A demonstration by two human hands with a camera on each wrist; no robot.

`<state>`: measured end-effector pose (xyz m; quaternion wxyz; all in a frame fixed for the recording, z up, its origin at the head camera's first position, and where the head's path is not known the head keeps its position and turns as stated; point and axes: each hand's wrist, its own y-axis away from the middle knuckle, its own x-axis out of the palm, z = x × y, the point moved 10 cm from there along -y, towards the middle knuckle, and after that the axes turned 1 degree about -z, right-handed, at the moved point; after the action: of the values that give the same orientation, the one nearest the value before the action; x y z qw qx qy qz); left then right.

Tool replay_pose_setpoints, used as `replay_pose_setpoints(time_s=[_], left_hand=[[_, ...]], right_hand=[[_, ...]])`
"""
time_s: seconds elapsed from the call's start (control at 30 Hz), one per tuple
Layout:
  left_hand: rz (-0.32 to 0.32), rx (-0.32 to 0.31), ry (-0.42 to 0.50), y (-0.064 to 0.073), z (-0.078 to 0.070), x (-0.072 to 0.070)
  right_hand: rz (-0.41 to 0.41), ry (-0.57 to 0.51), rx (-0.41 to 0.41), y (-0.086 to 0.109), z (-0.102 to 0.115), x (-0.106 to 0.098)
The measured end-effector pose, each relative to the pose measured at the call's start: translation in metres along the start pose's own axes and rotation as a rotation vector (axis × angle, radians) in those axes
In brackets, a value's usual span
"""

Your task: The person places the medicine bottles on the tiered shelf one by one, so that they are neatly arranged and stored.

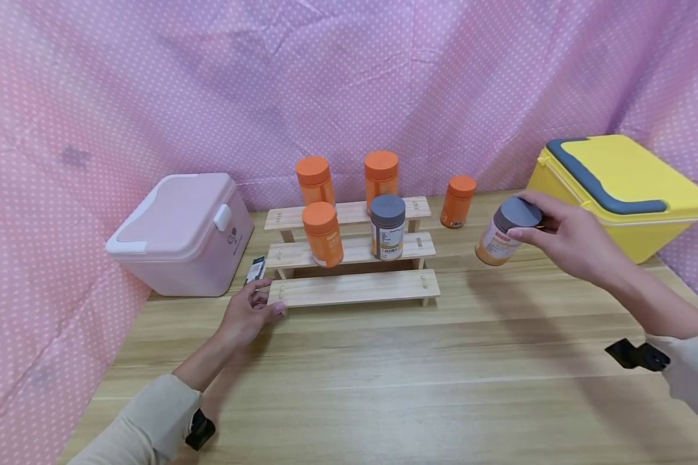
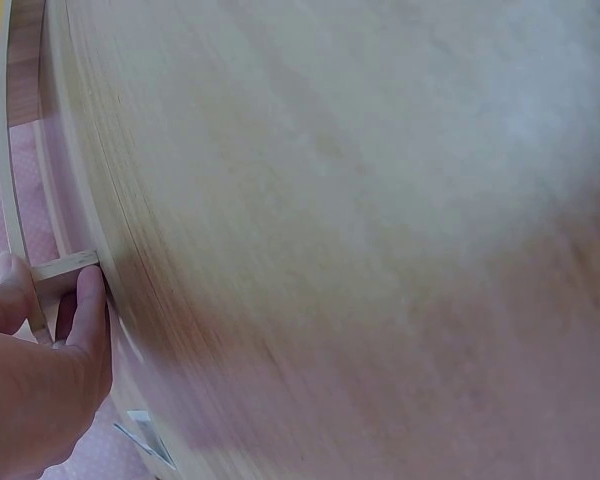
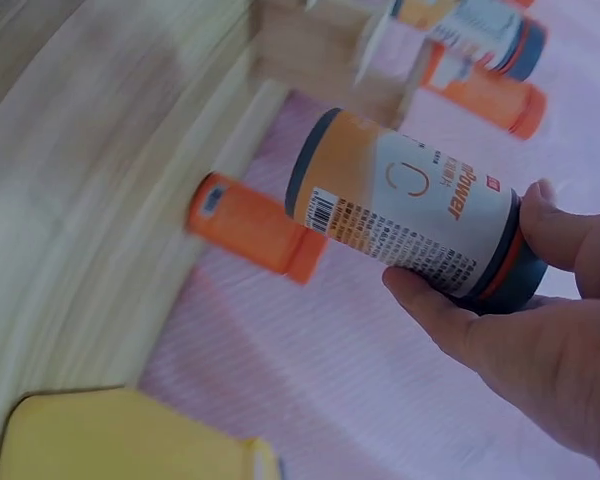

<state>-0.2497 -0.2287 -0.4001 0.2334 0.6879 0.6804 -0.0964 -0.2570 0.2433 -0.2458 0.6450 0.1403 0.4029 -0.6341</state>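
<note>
My right hand (image 1: 584,242) grips a grey-capped supplement bottle (image 1: 496,244) by its lid, tilted and lifted above the table. In the right wrist view, the thumb and a finger pinch the dark lid, and a barcode and printed label show on the bottle (image 3: 400,195). A three-step wooden display rack (image 1: 355,289) stands mid-table. At the left end of its lowest step, my left hand (image 1: 247,316) pinches the wood between thumb and finger. Two orange-capped bottles (image 1: 316,177) occupy the top step. The middle step bears an orange bottle (image 1: 324,239) and a grey-capped one (image 1: 388,229).
An orange bottle (image 1: 458,203) stands on the table right of the rack. A yellow lidded box (image 1: 634,174) is at the far right, a pink lidded box (image 1: 180,226) at the left. Dotted pink cloth (image 1: 349,77) hangs behind. Beside the rack lies a small label-like item (image 1: 256,268).
</note>
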Motion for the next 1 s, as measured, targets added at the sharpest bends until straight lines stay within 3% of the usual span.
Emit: replay_pose_setpoints(time_s=[0.33,0.53,0.77,1.0], left_hand=[[0.003,-0.008,0.015,0.000,0.002,0.001],[0.005,-0.010,0.020,-0.001,0.002,0.001],[0.000,-0.008,0.009,-0.001,0.002,0.000],[0.010,0.008,0.038,-0.001,0.000,0.000]], right_hand=[[0.094,-0.066,-0.128,0.006,0.053,0.030],[0.174,-0.172,-0.203,0.008,0.080,0.055],[0.304,-0.271,-0.211,0.007,0.104,0.099],[0.338,-0.330,-0.232,-0.002,0.135,0.137]])
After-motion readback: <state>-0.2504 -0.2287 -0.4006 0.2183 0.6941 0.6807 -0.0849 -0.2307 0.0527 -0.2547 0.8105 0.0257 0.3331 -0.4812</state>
